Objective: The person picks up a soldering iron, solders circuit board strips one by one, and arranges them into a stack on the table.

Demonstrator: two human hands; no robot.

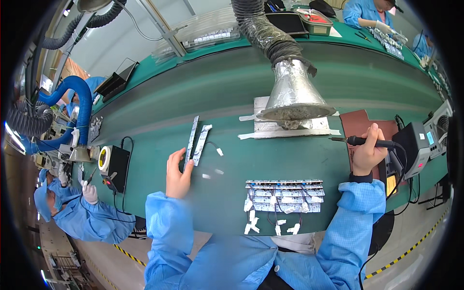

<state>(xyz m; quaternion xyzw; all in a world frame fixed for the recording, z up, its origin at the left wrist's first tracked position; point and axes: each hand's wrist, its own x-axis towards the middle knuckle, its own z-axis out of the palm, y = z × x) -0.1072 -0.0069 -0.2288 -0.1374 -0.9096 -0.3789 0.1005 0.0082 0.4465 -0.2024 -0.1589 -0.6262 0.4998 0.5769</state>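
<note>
In the head view, the left hand pinches the low end of a thin circuit board strip between thumb and fingers, maybe so it will not slide. A second strip lies just to the right of that pinch; I cannot tell if the thumb touches it. Its wire ends in a white plug, right of the left hand. The right hand is wrapped around the handle of a soldering iron, much like a fat pen. Its tip points left, perhaps to keep the hot end away from skin. Between the hands, nearer the body, a set of board strips lies in neat rows, with plugs hanging toward the body, maybe so they do not tangle. A silver funnel hangs ahead of the hands and between them, likely to suck up smoke. Under both hands is a smooth green table. A brown mat lies just past the right hand. Far left of the left hand, a worker in blue sits, and another worker is far ahead, beyond the right hand
</note>
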